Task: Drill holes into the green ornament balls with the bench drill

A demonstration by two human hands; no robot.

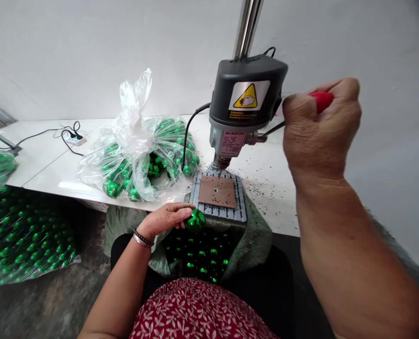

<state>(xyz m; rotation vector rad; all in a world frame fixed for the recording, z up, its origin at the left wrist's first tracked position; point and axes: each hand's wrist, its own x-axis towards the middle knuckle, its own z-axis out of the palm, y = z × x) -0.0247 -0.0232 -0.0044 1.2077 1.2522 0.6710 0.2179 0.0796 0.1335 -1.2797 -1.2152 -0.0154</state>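
Between the fingers of my left hand (174, 216) is a shiny green ball (195, 219), held just off the front left corner of the drill's base. My right hand (320, 125) is raised and wrapped round the red-tipped feed lever (322, 100) of a small bench drill (248, 94). Below the chuck (222, 162), the drill bit points down at a brown square board (217, 192) with a small hole in it. This board lies on the grey slotted base (239, 205). The bit is above the board, and no ball is under it.
A tied clear plastic bag (135, 146) of green balls stands on the white table (46, 165). Under the base, a green woven sack (255, 235) gapes open with balls inside. Another big bag (25, 235) is at left. Dark chips litter the table beside a power strip (75, 139).
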